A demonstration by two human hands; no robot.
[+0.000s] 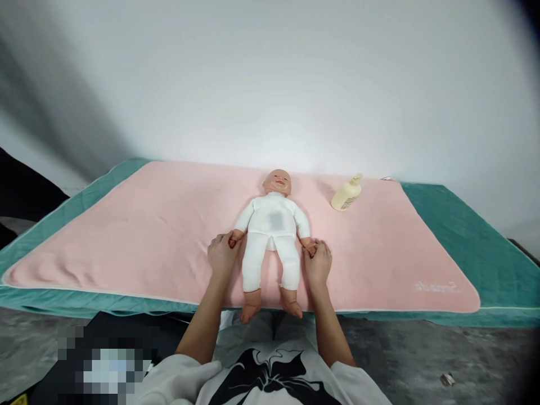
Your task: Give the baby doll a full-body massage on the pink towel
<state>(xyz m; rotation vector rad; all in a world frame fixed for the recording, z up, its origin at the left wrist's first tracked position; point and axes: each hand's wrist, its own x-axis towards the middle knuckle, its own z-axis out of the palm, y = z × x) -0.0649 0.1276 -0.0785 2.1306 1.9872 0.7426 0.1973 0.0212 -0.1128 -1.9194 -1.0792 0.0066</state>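
A baby doll [274,225] in white clothing lies on its back on a pink mat [169,225], its head toward the wall and its bare feet at the near edge. My left hand [223,254] is closed around the doll's hand on the left side. On the other side, my right hand [318,260] grips the doll's other hand. Both of the doll's arms are stretched down along its sides. A grey patch shows on the doll's chest. To the right of its head, a cream pump bottle [346,194] rests tilted on the mat.
The pink mat covers most of a green padded bed [476,236] set against a white wall [287,84]. A black object [93,337] with a blurred-out patch is below the bed at left. A small scrap [448,379] lies on the grey floor.
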